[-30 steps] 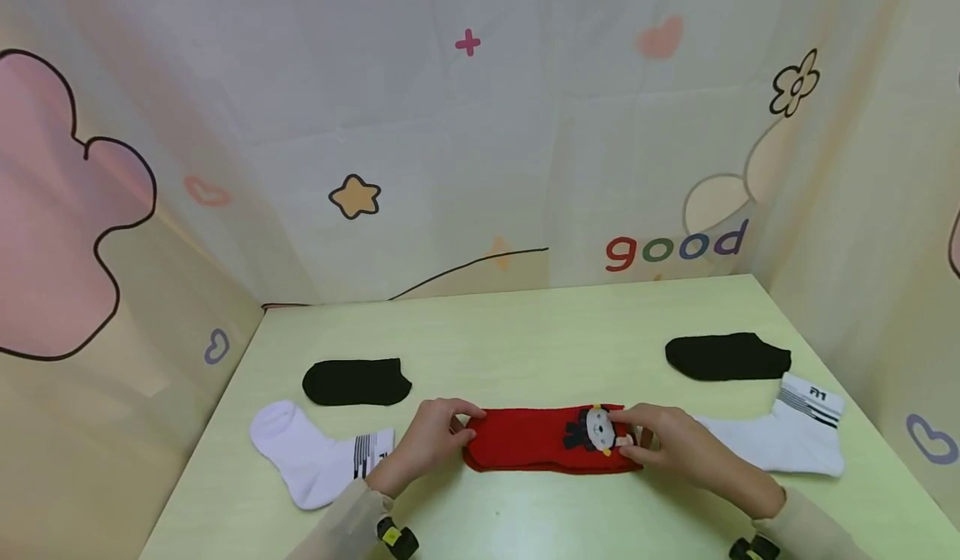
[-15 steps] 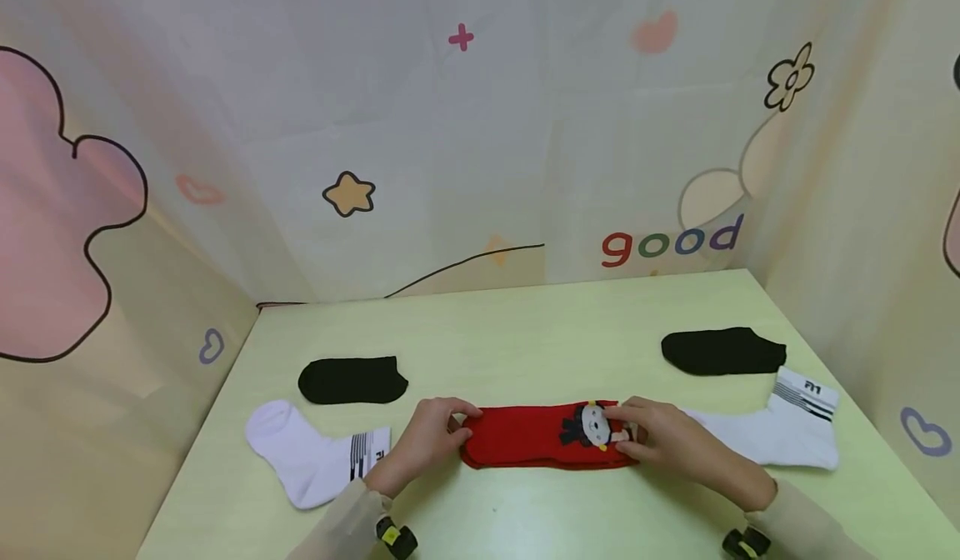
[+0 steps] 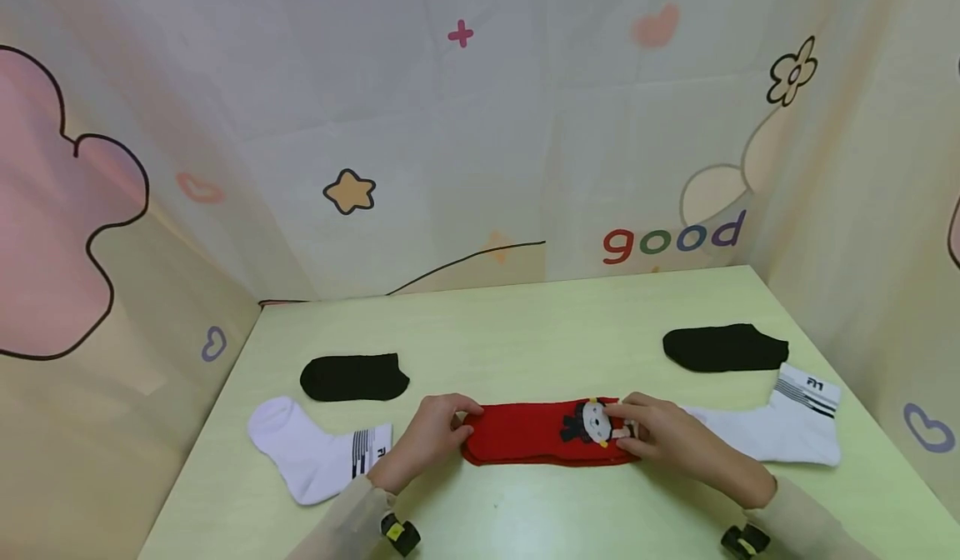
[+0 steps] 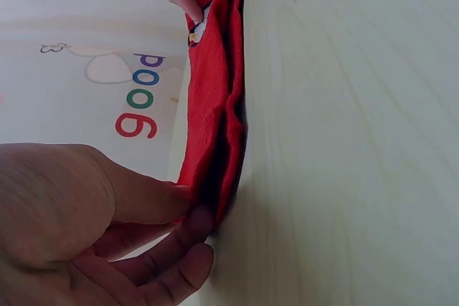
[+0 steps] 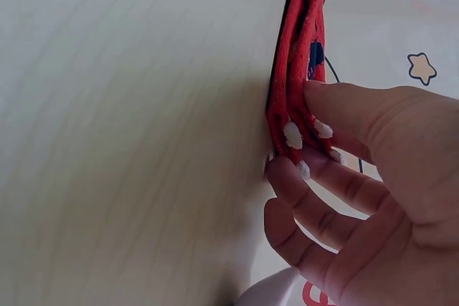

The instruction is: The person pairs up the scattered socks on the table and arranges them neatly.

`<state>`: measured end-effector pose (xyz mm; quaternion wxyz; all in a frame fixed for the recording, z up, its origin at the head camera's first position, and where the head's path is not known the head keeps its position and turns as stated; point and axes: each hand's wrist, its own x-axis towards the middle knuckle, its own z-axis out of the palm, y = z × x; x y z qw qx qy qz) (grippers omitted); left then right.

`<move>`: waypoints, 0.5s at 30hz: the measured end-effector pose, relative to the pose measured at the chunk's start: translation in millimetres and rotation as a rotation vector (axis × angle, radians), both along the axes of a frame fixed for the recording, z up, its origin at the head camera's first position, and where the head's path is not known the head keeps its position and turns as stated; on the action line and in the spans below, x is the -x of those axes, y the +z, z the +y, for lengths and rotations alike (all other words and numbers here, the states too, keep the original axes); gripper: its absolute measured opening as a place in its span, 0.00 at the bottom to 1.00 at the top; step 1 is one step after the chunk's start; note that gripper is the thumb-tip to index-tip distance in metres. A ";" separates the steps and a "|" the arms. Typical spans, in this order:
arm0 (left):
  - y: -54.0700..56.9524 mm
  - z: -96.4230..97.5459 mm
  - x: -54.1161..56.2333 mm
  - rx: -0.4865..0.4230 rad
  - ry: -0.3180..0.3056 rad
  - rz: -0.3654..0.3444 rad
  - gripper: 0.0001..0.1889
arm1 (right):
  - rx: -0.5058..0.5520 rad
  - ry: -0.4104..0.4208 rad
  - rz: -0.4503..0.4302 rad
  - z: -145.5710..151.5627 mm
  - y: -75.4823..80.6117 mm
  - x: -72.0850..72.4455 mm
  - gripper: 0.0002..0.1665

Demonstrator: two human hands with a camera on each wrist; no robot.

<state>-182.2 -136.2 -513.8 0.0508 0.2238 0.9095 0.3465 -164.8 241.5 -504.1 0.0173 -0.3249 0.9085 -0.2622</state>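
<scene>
Red socks (image 3: 521,433), laid one on another, stretch sideways at the front middle of the table, with a black-and-white cartoon figure near the right end. My left hand (image 3: 433,437) pinches their left end. In the left wrist view, the thumb (image 4: 147,198) lies on top and a fingertip is at the lower edge. The right end is pinched by my right hand (image 3: 671,437), whose fingers partly cover the figure. Seen from the right wrist, the thumb (image 5: 344,109) presses the top layer while the fingers curl below the layered edges, where white tufts show.
On the left lie a black sock (image 3: 355,377) and, nearer, a white striped sock (image 3: 303,453), partly behind my left wrist. On the right are another black sock (image 3: 722,349) and a white striped sock (image 3: 798,427), partly covered by my right hand. A printed curtain (image 3: 480,143) stands behind the table.
Both hands keep hold of the red socks at the same ends. The head view has shifted slightly; the socks on the table show no movement of their own.
</scene>
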 end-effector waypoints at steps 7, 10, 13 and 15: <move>1.2 -0.5 1.1 0.004 -0.010 0.009 0.14 | -0.003 -0.008 -0.021 -0.7 0.9 0.5 0.22; 1.8 -0.2 1.3 0.013 -0.021 0.025 0.13 | -0.014 -0.017 -0.029 -1.3 3.0 -0.3 0.22; 2.1 -0.1 1.0 0.027 -0.037 0.048 0.13 | -0.033 -0.033 -0.024 -2.1 6.4 -0.6 0.22; 2.6 -0.1 -0.1 0.036 -0.040 0.052 0.13 | -0.053 -0.055 -0.018 -2.7 8.8 -0.6 0.22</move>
